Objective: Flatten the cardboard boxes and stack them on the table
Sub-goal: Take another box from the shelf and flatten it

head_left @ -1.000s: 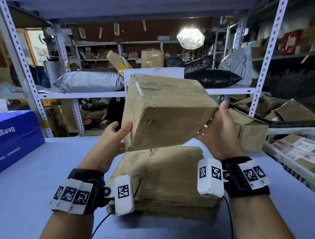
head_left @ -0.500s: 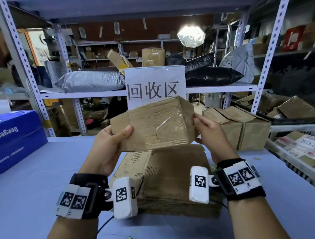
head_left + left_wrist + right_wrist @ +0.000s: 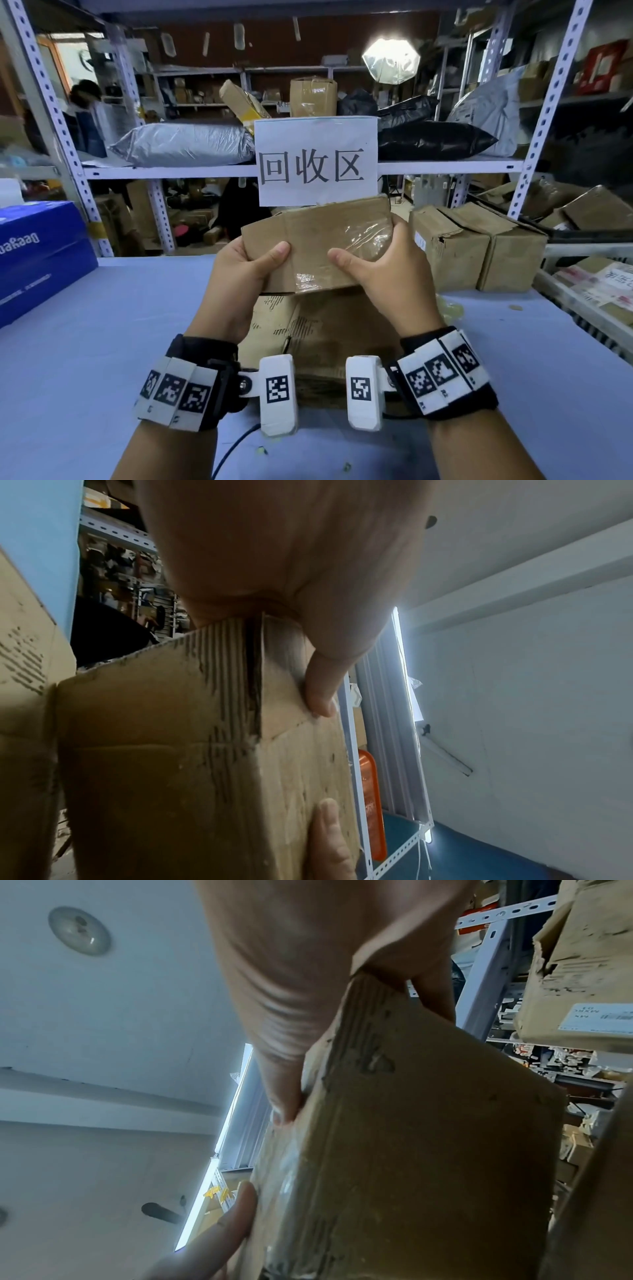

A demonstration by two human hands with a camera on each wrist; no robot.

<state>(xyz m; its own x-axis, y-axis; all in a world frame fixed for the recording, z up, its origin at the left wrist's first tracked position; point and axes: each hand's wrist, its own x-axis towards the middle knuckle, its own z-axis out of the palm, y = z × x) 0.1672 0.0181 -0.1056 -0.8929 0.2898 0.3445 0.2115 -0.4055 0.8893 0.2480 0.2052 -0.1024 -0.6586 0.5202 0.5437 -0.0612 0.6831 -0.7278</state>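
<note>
Item: cardboard box (image 3: pixel 315 246), brown, partly collapsed, with clear tape over its right half. I hold it in the air in front of my chest, directly above the stack of flattened boxes (image 3: pixel 325 329), not touching it. Its long axis runs left to right, slightly raised at the right end, and its broad face tilts toward me.

Grip: my left hand (image 3: pixel 239 274) holds the left end, thumb (image 3: pixel 277 251) pressed on the near face, fingers (image 3: pixel 330 834) wrapped behind. My right hand (image 3: pixel 387 274) holds the right end the same way, thumb on the taped near face, fingers (image 3: pixel 431 993) curled round the far edge. Both hands grip the box; neither is free. The box lies between the two hands, equally near each, so both share the load.

Relation for the next move: the stack lies straight below the box, with its long side running away from me. I judge the box is not yet fully flat: the left wrist view shows a fold line and an open seam at the corner. The next move likely calls for pressing the two faces together, then lowering.

Surroundings: the stack rests on the blue desk (image 3: pixel 102 342). A blue carton (image 3: pixel 37 253) sits at the desk's left edge. Two unflattened boxes (image 3: pixel 479 246) stand at the right rear, well apart from my hands. A white paper sign (image 3: pixel 315 161) hangs on the shelf (image 3: pixel 171 171) behind.
</note>
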